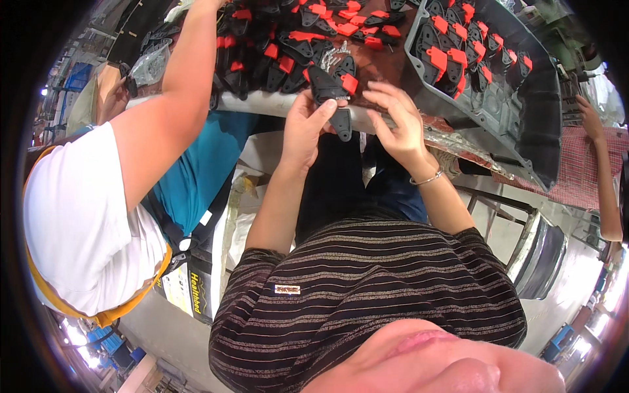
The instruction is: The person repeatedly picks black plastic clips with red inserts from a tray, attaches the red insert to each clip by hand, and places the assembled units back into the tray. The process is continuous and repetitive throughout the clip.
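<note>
My left hand (303, 130) grips a black plastic bracket-like part (325, 86) at the table's near edge, its thumb pressed on the piece. A narrow black tapered end (342, 124) with small holes points down below the thumb. Just to the right, my right hand (401, 123) is raised with fingers apart and nothing visible in it. A red tab (349, 83) shows beside the held part; I cannot tell whether it belongs to it. Beyond the hands lie small silver metal pieces (337, 56) and several black parts with red tabs (300, 47).
A dark plastic crate (524, 131) at the right holds several black parts with red tabs. At the left, a co-worker in a white shirt (82, 196) stretches an arm (190, 85) over the table. Another person's arm (599, 157) shows at the far right. A metal-framed stool (534, 252) stands lower right.
</note>
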Motion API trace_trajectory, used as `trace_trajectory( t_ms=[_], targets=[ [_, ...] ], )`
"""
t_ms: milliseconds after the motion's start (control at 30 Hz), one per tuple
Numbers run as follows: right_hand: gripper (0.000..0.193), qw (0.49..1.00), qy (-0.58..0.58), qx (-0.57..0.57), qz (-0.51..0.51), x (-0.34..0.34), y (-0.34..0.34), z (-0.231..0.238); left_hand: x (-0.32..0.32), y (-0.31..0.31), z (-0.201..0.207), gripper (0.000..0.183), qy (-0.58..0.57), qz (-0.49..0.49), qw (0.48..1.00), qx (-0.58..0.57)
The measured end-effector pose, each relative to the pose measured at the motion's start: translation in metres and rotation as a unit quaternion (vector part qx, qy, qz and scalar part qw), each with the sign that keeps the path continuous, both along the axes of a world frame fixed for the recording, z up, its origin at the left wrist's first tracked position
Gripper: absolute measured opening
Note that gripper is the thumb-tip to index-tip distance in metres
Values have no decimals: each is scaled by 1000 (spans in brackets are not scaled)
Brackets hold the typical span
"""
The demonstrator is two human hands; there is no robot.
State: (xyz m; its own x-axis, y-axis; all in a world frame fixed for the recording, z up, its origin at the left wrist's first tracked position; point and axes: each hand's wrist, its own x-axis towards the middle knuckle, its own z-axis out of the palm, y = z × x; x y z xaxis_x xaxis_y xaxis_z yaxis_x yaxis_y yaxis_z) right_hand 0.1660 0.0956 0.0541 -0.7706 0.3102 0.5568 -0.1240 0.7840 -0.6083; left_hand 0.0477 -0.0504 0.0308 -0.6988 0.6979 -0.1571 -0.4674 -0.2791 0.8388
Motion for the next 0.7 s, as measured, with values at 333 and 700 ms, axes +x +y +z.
trace_trajectory(
  t_ms=[333, 700],
  targets=[
    [20, 995, -51, -71, -55, 18, 8, -48, -30, 30, -20, 17, 56, 61, 993, 81],
    [11, 993, -12, -109, -47, 18, 13, -51, -32, 30, -46, 18, 25, 71, 989, 130]
  ],
)
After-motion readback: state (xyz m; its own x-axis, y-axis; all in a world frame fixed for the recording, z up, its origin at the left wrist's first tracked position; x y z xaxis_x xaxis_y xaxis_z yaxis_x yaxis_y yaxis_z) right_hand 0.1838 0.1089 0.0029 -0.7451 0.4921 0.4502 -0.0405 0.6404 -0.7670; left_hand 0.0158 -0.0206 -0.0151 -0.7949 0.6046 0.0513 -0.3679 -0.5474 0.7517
